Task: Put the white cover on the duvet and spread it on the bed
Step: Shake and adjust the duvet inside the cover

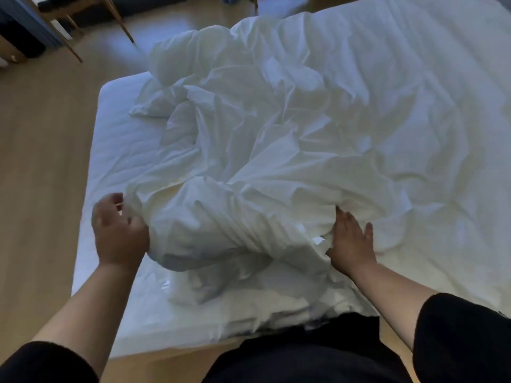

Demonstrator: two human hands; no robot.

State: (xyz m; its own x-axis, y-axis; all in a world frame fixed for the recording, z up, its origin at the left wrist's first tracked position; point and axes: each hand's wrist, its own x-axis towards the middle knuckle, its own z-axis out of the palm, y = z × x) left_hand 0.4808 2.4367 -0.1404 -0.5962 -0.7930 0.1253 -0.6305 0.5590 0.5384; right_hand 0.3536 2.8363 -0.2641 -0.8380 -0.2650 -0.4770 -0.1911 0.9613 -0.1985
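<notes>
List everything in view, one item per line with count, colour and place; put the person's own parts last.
duvet in its cover: one, white, crumpled in a heap on the bed
bed: one, white sheet, fills the middle and right
floor: one, light wood, left of the bed
chair legs: several, wooden, top left on the floor
left hand: one, grips the cover's near left bunch
right hand: one, fingers straight, presses on the cover
sleeves: two, black, bottom corners

The cover [249, 167] bunched between the fingers [343, 217] of both hands is plain white, as is the bed [119, 150] sheet (quilted, faintly). Beyond the fingertips, pale wood floor [41, 139]; black sleeves [464, 338] behind.
</notes>
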